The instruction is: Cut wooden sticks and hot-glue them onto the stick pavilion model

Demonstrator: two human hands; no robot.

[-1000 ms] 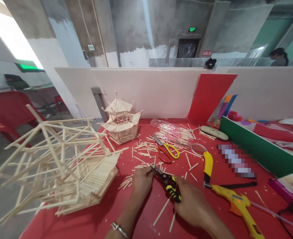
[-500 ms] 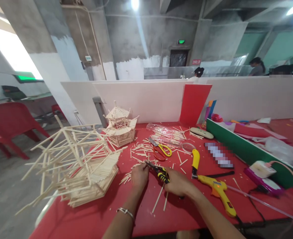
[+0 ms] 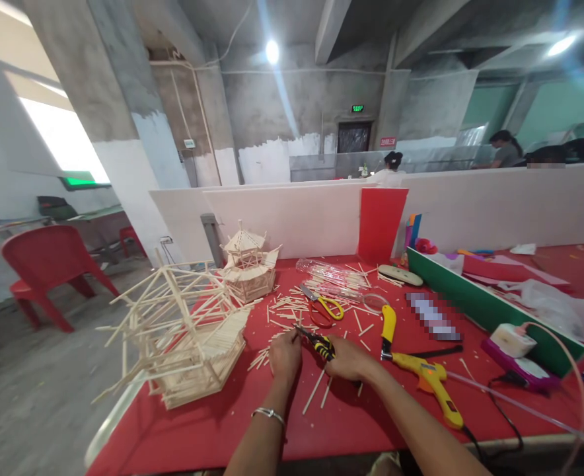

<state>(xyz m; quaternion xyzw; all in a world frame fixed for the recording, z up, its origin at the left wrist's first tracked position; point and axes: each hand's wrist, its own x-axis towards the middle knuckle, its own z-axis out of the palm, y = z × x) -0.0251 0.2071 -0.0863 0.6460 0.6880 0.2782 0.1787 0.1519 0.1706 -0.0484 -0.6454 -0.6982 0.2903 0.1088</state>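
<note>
From the head camera, two bare hands meet above a red worktop (image 3: 302, 439). The right hand (image 3: 347, 361) has its grip wrapped around the black-and-yellow handles of a pair of pliers (image 3: 318, 343), which point up and left. The left hand (image 3: 285, 357), below a silver bracelet (image 3: 269, 414), has its fingertips gathered just beside the pliers' tip (that spot is too small to make out, so I cannot tell whether the left grip holds anything). Beyond the hands lie loose wooden sticks (image 3: 288, 305) and scissors (image 3: 318, 300) with one red and one yellow handle. To the left stands a large openwork stick structure (image 3: 220, 338), with a smaller tiered pavilion (image 3: 249, 272) behind it. To the right lies a yellow glue gun (image 3: 429, 375), near a yellow-handled tool (image 3: 388, 324).
</note>
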